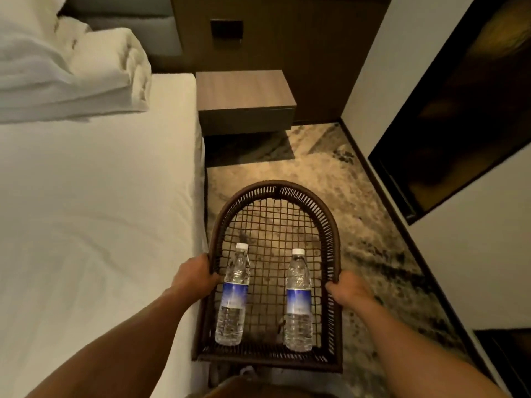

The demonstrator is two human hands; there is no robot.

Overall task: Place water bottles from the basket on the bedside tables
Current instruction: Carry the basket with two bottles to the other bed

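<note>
I carry a dark brown wicker basket [275, 188] with an open mesh bottom, level above the carpet. My left hand [192, 275] grips its left rim and my right hand [349, 290] grips its right rim. Two clear water bottles with white caps and blue labels lie flat in it, caps pointing away from me: one on the left [233, 297], one on the right [298, 301]. Ahead, against the wood wall panel, a wooden bedside table [244, 90] stands beside the bed with a bare top.
A bed with a white sheet [94, 211] fills the left side, a folded white duvet [71, 73] at its head. Patterned carpet [330, 168] runs between bed and the right wall. A dark framed panel [459, 110] hangs on that wall.
</note>
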